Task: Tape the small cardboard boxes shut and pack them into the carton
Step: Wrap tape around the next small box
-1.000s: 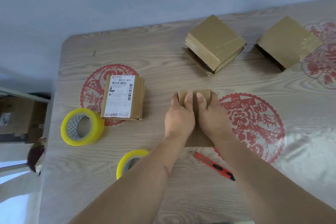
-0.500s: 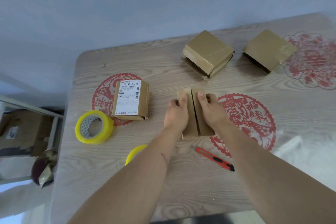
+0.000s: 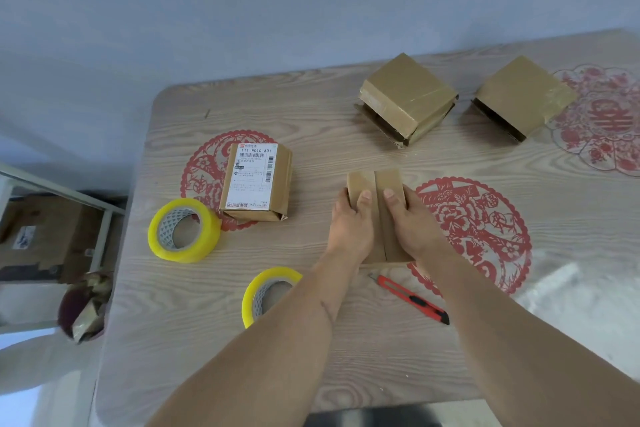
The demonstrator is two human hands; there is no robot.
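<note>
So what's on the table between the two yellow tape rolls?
Nothing: in the head view only bare wooden table lies between the far tape roll and the near tape roll.

home: table (image 3: pixel 346 340) with red paper-cut decorations (image 3: pixel 485 229).
</note>
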